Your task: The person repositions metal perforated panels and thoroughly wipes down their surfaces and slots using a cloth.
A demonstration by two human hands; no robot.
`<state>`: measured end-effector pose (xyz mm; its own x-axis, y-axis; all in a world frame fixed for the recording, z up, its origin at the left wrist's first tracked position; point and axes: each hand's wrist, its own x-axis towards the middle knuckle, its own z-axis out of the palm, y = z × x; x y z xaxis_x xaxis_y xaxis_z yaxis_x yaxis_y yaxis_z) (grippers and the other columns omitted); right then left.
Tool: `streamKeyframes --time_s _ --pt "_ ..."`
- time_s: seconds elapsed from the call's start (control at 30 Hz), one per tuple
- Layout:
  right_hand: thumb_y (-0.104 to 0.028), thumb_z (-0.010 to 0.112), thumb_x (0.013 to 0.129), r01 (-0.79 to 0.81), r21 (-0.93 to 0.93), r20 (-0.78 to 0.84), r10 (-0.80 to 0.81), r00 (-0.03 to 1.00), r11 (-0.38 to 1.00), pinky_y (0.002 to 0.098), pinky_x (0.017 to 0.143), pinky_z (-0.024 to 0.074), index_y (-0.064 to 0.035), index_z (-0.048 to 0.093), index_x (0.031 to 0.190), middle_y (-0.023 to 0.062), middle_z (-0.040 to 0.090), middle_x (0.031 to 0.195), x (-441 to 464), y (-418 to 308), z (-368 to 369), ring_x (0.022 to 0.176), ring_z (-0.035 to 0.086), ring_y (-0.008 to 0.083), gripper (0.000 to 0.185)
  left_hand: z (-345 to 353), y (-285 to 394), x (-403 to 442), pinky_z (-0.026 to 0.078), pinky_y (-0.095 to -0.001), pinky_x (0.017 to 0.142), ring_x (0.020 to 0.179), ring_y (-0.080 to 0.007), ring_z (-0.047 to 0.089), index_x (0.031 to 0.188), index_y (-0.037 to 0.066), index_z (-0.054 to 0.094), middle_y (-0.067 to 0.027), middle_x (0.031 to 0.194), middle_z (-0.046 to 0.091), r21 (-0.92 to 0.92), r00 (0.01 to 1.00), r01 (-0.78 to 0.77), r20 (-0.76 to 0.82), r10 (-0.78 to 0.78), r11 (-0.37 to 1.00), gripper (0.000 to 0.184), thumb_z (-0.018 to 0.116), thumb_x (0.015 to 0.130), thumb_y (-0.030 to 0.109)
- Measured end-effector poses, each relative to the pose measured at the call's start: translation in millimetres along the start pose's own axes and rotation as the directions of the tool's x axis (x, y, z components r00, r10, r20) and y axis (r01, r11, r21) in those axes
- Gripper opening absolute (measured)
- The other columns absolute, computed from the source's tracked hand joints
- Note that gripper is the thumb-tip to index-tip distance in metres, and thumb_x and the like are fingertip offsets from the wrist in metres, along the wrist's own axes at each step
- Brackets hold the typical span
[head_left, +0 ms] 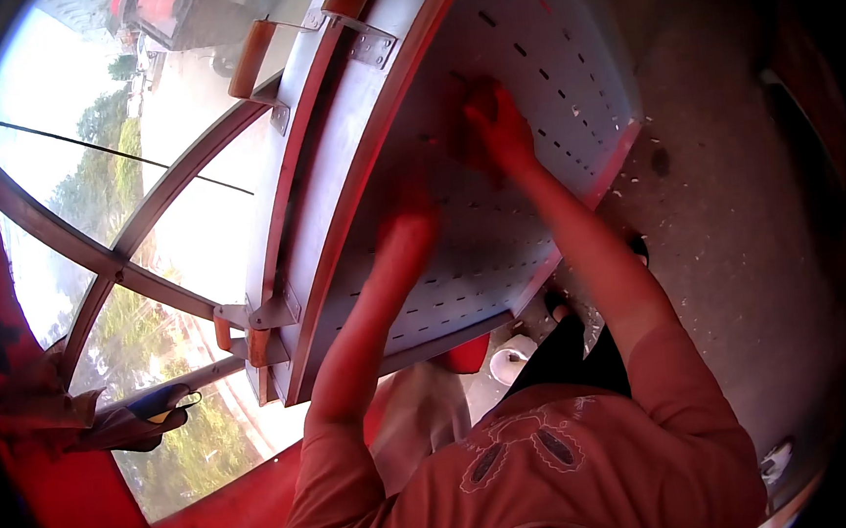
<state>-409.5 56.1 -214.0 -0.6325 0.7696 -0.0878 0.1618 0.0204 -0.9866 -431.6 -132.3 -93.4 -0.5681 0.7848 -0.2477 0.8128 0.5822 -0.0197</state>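
In the head view a large pale metal panel [442, 253] with rows of short slots fills the middle, framed by a reddish edge. Over its upper half, my right hand [505, 131] is closed around something dark and reddish, too blurred to name. My left hand [412, 214] is lower and further left over the same panel. Motion smears its fingers, and I cannot make out whether it holds anything. Red light colours both forearms.
Left of the panel are wooden-looking handles [250, 60] on metal brackets and a curved frame [167, 184] with daylight behind it. A dark cloth-like bundle [144, 418] hangs at the lower left. A white round object [513, 358] is below the panel; small pale bits dot the floor [708, 273].
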Motion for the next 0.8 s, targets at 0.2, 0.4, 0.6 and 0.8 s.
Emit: streamKeyframes --time_s 0.2,0.4,0.6,0.8 --pt "-0.027 0.061 0.089 0.716 -0.128 0.142 -0.702 0.698 0.686 0.0451 0.101 0.0398 -0.0112 0.058 0.115 0.0160 0.050 0.116 -106.2 -35.2 58.9 0.114 0.048 0.0399 0.031 -131.5 7.3 26.5 0.050 -0.0426 0.084 0.103 -0.0359 0.058 0.127 0.002 0.056 -0.0172 0.116 0.059 0.106 0.758 -0.326 -0.564 0.327 0.939 0.052 0.074 0.080 0.010" --pt "-0.016 0.063 0.088 0.366 -0.191 -0.234 -0.404 0.884 0.911 0.0481 0.085 0.0463 -0.0112 0.052 0.119 0.0179 0.051 0.114 11.4 -17.6 7.9 0.103 0.055 0.0404 0.033 -105.3 -15.6 67.4 0.032 -0.0480 0.111 0.139 -0.0414 0.031 0.148 0.001 0.028 -0.0213 0.150 0.033 0.003 0.888 -0.321 -0.346 0.303 0.947 0.086 0.076 0.080 0.023" --pt "-0.014 0.064 0.087 0.235 -0.146 -0.477 -0.276 0.834 0.961 0.0471 0.080 0.0496 -0.0134 0.051 0.122 0.0171 0.051 0.116 41.1 -7.2 10.1 0.102 0.057 0.0416 0.038 -102.0 -23.1 70.4 0.033 -0.0483 0.111 0.139 -0.0415 0.031 0.148 0.002 0.027 -0.0210 0.151 0.031 0.043 0.880 -0.331 -0.346 0.325 0.943 0.083 0.074 0.082 0.022" --pt "-0.016 0.062 0.089 0.295 -0.240 -0.354 -0.366 0.860 0.925 0.0496 0.080 0.0505 -0.0145 0.051 0.123 0.0170 0.048 0.120 2.7 18.3 16.4 0.104 0.055 0.0434 0.036 -102.6 -17.9 68.6 0.035 -0.0498 0.109 0.138 -0.0424 0.032 0.149 0.003 0.027 -0.0204 0.153 0.029 0.076 0.877 -0.330 -0.345 0.335 0.941 0.082 0.072 0.084 0.022"
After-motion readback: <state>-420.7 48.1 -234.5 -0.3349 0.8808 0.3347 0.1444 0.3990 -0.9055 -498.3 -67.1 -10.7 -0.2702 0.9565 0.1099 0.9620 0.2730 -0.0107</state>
